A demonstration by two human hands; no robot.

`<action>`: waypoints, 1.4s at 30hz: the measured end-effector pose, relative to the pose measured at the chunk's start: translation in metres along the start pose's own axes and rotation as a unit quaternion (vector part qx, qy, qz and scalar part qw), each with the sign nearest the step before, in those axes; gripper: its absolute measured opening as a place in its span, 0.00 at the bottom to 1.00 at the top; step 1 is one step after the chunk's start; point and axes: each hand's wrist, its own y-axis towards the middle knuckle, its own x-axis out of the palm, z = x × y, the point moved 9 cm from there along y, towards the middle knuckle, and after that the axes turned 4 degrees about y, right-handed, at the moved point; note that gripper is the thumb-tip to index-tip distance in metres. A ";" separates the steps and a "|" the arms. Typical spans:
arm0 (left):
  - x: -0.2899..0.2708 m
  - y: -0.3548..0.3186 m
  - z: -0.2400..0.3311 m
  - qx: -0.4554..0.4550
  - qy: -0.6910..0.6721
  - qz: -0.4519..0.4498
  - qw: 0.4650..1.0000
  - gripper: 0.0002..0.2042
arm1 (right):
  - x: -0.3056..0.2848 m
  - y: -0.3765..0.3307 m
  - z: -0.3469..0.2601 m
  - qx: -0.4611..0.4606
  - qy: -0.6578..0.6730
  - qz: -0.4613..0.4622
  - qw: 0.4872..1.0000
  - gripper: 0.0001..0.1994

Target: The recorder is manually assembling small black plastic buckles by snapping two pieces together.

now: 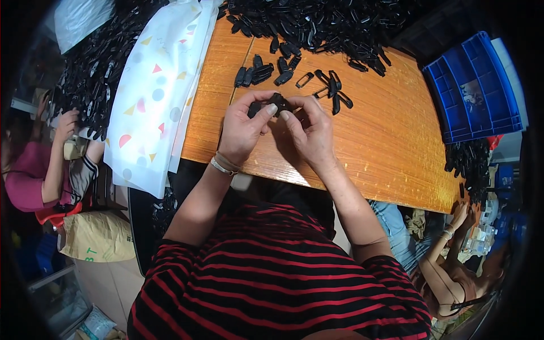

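Above the table's near edge, both my hands come together around small black plastic pieces (277, 103). My left hand (242, 129) is closed, its thumb and fingers pinching a piece; a dark end sticks out by its curled fingers. Closed from the other side, my right hand (311, 133) presses thumb and forefinger on the same spot. How the pieces fit together is hidden by the fingers. Just beyond lie a small group of solid black pieces (260, 73) and several black oval frames with open middles (334, 90).
A large heap of black parts (317, 25) covers the far side of the wooden table (385, 141). Left is a patterned white plastic sheet (150, 96); right, a blue crate (467, 90). People work on both sides, one person's hand (67, 123) left, another's hand (460, 215) right.
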 end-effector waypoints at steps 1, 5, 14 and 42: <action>0.000 -0.002 -0.002 -0.002 -0.001 0.001 1.000 0.12 | 0.000 -0.001 -0.001 -0.001 -0.005 -0.001 1.000 0.08; -0.001 -0.006 -0.006 0.010 -0.031 -0.003 0.999 0.13 | 0.003 -0.008 -0.003 -0.002 0.027 0.021 0.999 0.09; 0.004 -0.012 0.013 0.048 -0.023 0.016 0.998 0.13 | 0.001 -0.008 -0.011 0.005 -0.004 0.014 1.000 0.10; -0.209 -0.209 -0.009 -0.136 0.738 0.076 0.656 0.09 | -0.032 0.038 0.020 -0.077 -0.367 -0.129 0.918 0.10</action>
